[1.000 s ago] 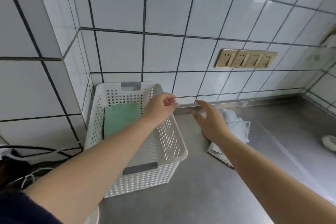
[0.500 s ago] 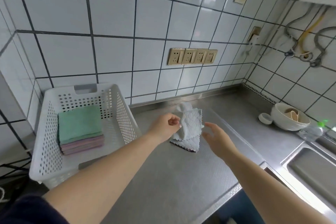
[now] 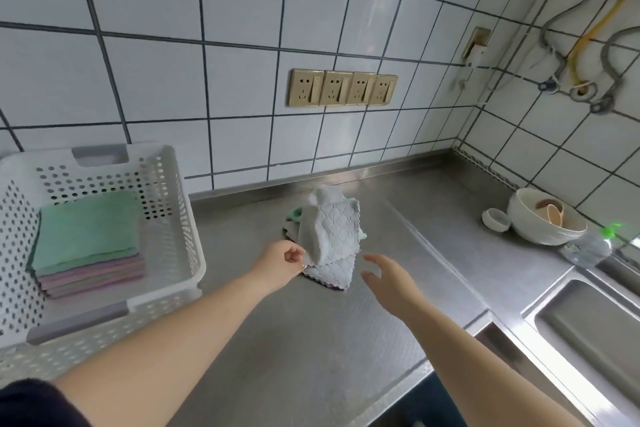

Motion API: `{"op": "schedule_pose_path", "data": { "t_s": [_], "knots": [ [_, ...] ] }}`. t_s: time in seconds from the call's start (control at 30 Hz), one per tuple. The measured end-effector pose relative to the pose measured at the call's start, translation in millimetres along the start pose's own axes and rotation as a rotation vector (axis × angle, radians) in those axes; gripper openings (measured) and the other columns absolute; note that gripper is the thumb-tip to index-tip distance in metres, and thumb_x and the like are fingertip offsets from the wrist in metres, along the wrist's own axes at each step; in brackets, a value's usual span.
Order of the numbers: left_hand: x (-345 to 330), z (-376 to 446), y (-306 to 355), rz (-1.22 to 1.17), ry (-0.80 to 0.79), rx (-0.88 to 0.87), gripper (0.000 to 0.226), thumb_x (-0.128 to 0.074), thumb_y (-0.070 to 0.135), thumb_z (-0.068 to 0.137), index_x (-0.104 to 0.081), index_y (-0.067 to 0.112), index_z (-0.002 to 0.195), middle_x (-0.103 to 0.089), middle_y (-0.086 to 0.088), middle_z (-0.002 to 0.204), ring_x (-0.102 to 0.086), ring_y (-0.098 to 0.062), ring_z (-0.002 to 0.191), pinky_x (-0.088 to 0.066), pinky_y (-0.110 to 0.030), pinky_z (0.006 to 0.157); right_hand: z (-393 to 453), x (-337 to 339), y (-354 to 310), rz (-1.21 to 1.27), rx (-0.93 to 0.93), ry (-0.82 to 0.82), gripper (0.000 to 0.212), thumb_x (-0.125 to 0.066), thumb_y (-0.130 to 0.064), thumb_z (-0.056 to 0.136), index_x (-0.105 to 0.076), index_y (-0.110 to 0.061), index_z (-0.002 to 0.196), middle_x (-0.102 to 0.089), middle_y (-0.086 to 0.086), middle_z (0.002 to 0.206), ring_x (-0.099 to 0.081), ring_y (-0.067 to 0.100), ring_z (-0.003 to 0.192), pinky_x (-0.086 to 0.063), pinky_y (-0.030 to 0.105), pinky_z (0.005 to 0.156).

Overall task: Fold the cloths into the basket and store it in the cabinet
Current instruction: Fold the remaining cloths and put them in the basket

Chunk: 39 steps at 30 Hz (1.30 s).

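Note:
A white perforated basket [image 3: 180,211] stands at the left of the steel counter and holds a stack of folded cloths [image 3: 88,239], green on top and pink below. A small heap of unfolded cloths [image 3: 329,236] lies on the counter near the back wall, a light grey quilted one on top with a bit of green showing under it. My left hand [image 3: 280,265] pinches the lower left corner of the grey cloth. My right hand [image 3: 388,279] hovers open just right of the heap, fingers spread, touching nothing.
A white bowl [image 3: 543,222] with small items and a small white dish [image 3: 497,218] sit at the right, beside a clear bottle [image 3: 588,246]. A sink [image 3: 595,333] lies at the lower right. Wall sockets [image 3: 343,88] hang above the counter.
The view swung right from the basket toward the cloth heap. My left hand left the basket rim and took the grey cloth's corner; my right hand drew back from the heap to its right side.

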<state>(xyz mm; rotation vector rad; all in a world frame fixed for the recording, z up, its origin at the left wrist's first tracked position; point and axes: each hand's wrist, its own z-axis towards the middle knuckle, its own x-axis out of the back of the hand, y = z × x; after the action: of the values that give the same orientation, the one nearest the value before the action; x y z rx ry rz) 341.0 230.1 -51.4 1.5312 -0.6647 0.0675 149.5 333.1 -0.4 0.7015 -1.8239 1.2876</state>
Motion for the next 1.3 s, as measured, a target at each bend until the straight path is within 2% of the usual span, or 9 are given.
{"op": "schedule_pose_path", "data": {
  "t_s": [0.17, 0.37, 0.5, 0.6, 0.7, 0.8, 0.97, 1.17, 1.3],
  "knots": [
    [-21, 30, -14, 0.000, 0.037, 0.045, 0.021, -0.062, -0.002, 0.084, -0.060, 0.007, 0.102, -0.057, 0.001, 0.088, -0.054, -0.016, 0.089, -0.041, -0.007, 0.069, 66, -10, 18, -0.157, 0.126, -0.056, 0.044, -0.047, -0.027, 0.096, -0.041, -0.024, 0.139, -0.041, -0.002, 0.145, -0.043, 0.017, 0.129, -0.034, 0.028, 0.103],
    [-60, 72, -42, 0.390, 0.075, 0.102, 0.038, -0.066, 0.022, 0.084, -0.058, 0.021, 0.121, -0.052, 0.003, 0.126, -0.054, -0.017, 0.112, -0.041, -0.024, 0.094, 161, -47, 53, -0.419, 0.535, -0.207, 0.043, -0.052, -0.028, 0.093, -0.047, -0.026, 0.135, -0.047, -0.007, 0.140, -0.045, 0.017, 0.125, -0.038, 0.030, 0.103],
    [-85, 79, -58, 0.510, 0.172, 0.136, 0.048, -0.065, 0.029, 0.084, -0.051, 0.026, 0.130, -0.043, 0.009, 0.134, -0.053, -0.017, 0.114, -0.044, -0.033, 0.096, 200, -72, 67, -0.395, 0.704, -0.214, 0.033, -0.070, -0.021, 0.071, -0.068, -0.024, 0.103, -0.065, 0.000, 0.106, -0.063, 0.028, 0.097, -0.052, 0.037, 0.077],
    [-101, 75, -67, 0.593, 0.299, 0.121, 0.048, -0.067, 0.030, 0.080, -0.055, 0.024, 0.126, -0.047, 0.006, 0.133, -0.059, -0.022, 0.105, -0.047, -0.032, 0.090, 212, -83, 72, -0.365, 0.765, -0.118, 0.019, -0.067, -0.033, 0.061, -0.070, -0.027, 0.079, -0.063, -0.004, 0.080, -0.065, 0.024, 0.072, -0.049, 0.033, 0.060],
    [-108, 78, -66, 0.580, 0.402, 0.122, 0.046, -0.072, 0.028, 0.077, -0.059, 0.020, 0.120, -0.051, 0.003, 0.129, -0.061, -0.024, 0.100, -0.046, -0.032, 0.086, 219, -87, 74, -0.252, 0.808, -0.097, 0.028, -0.048, -0.045, 0.070, -0.069, -0.027, 0.074, -0.061, -0.005, 0.077, -0.063, 0.023, 0.073, -0.047, 0.034, 0.064],
    [-112, 81, -67, 0.529, 0.471, 0.099, 0.040, -0.070, 0.028, 0.077, -0.062, 0.018, 0.115, -0.053, 0.002, 0.124, -0.060, -0.022, 0.098, -0.046, -0.030, 0.085, 227, -85, 76, -0.014, 0.760, -0.161, 0.028, -0.051, -0.047, 0.073, -0.069, -0.025, 0.073, -0.059, -0.006, 0.078, -0.059, 0.020, 0.075, -0.048, 0.034, 0.067],
    [-120, 87, -69, 0.553, 0.614, 0.025, 0.033, -0.050, 0.038, 0.077, -0.068, 0.018, 0.095, -0.061, 0.008, 0.104, -0.064, -0.013, 0.085, -0.046, -0.021, 0.076, 232, -74, 67, 0.277, 0.659, -0.206, 0.012, -0.060, -0.022, 0.083, -0.066, -0.020, 0.072, -0.057, -0.012, 0.078, -0.055, 0.007, 0.082, -0.048, 0.031, 0.076],
    [-114, 106, -65, 0.403, 0.793, -0.132, 0.025, -0.052, 0.030, 0.085, -0.069, 0.012, 0.086, -0.064, 0.006, 0.092, -0.062, -0.013, 0.082, -0.051, -0.038, 0.072, 239, -75, 62, 0.075, 0.964, -0.098, 0.027, -0.059, -0.049, 0.073, -0.061, -0.025, 0.085, -0.049, -0.016, 0.081, -0.051, 0.010, 0.075, -0.044, 0.026, 0.068],
    [-109, 108, -63, 0.320, 0.784, -0.220, 0.031, -0.049, 0.033, 0.088, -0.071, 0.010, 0.088, -0.064, 0.007, 0.090, -0.061, -0.009, 0.086, -0.050, -0.033, 0.078, 241, -75, 61, 0.240, 0.911, -0.166, 0.010, -0.067, -0.031, 0.083, -0.061, -0.030, 0.074, -0.055, -0.012, 0.077, -0.053, 0.006, 0.075, -0.041, 0.017, 0.068]
  ]
}}
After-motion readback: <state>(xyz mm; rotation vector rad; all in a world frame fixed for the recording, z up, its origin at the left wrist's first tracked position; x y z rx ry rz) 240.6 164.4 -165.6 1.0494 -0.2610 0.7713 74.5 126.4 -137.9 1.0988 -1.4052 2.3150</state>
